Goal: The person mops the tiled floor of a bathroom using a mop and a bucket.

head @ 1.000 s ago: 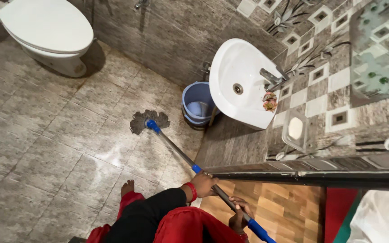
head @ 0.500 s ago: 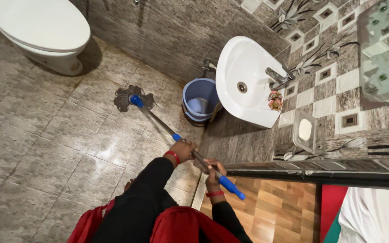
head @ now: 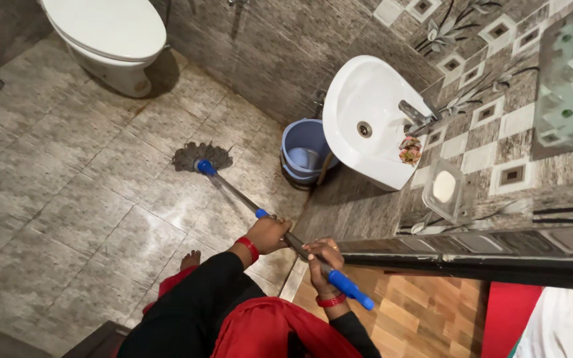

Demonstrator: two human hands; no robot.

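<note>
Two hands closed on mop handle (head: 280,232): left hand (head: 270,233) lower, right hand (head: 323,255) near blue end grip, spaced for leverage. Grey mop head (head: 200,157) flat on wet tiled floor (head: 67,199), centre frame, left of blue bucket (head: 303,156) under white sink (head: 366,119).

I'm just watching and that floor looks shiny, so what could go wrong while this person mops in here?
The tiled floor shines wet, and a bare foot stands on it, so a slip seems possible. The mop head lies close to the blue bucket under the sink; a wide sweep might knock the bucket. Both the left hand and right hand grip the mop handle beside the door edge, which the blue end might strike.
</note>
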